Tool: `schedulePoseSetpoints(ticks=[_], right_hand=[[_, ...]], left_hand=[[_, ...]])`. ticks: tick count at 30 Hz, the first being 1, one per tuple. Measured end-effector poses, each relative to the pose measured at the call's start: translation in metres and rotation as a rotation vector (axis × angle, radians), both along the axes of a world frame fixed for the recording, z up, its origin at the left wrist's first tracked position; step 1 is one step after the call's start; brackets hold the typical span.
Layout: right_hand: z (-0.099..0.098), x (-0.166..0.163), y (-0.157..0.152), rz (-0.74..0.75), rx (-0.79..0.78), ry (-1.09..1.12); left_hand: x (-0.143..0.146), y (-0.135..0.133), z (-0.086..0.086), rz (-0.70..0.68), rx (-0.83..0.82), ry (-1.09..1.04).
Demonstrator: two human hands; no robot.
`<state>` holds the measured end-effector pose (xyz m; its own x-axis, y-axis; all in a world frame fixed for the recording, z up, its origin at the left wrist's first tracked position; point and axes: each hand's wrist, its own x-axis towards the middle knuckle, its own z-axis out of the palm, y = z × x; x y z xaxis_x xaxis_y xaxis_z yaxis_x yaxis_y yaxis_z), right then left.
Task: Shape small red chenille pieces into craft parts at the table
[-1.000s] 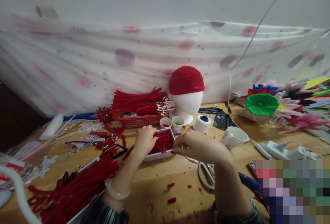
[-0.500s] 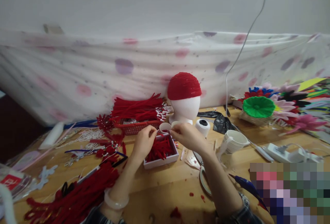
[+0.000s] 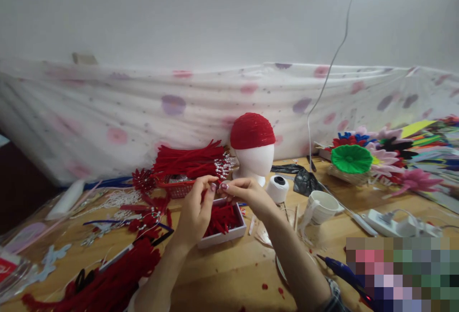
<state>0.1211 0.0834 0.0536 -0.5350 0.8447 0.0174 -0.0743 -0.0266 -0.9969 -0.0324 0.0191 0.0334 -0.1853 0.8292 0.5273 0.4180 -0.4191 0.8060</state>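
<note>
My left hand (image 3: 195, 209) and my right hand (image 3: 247, 195) meet fingertip to fingertip above the box, both pinching. Between them is a small red piece (image 3: 217, 185), fuzzy like chenille; most of it is hidden by the fingers. Just below, a small white box (image 3: 226, 236) holds many short red fuzzy pieces (image 3: 222, 218). Behind my hands stands a white foam head (image 3: 255, 161), its top wrapped in a red covering (image 3: 252, 131). A red basket (image 3: 179, 188) full of long red chenille stems (image 3: 188, 159) sits behind my left hand.
Right of my right hand are a white thread cone (image 3: 277, 190), a white cup (image 3: 322, 209) and a power strip (image 3: 390, 226). A blue glue gun (image 3: 340, 271) lies near the front right. Red chenille bundles (image 3: 111, 278) lie at left; colourful flowers (image 3: 351, 159) stand at right.
My hands have come closer together, fingertips nearly touching. The view has tilted up and turned slightly right, so the table items sit lower in the picture.
</note>
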Motion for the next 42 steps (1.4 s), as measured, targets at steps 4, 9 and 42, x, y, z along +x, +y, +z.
schedulePoseSetpoints(ticks=[4,9,42], right_hand=[[-0.002,-0.008,-0.003,0.04,-0.146,0.167],[-0.006,-0.013,-0.006,0.095,-0.164,0.201],[0.016,0.002,-0.044,-0.063,1.331,-0.369]], left_hand=[[-0.001,-0.004,0.002,0.012,0.01,0.2],[-0.001,-0.004,0.004,-0.097,-0.073,0.04],[-0.008,-0.015,0.024,-0.317,-0.277,-0.729]])
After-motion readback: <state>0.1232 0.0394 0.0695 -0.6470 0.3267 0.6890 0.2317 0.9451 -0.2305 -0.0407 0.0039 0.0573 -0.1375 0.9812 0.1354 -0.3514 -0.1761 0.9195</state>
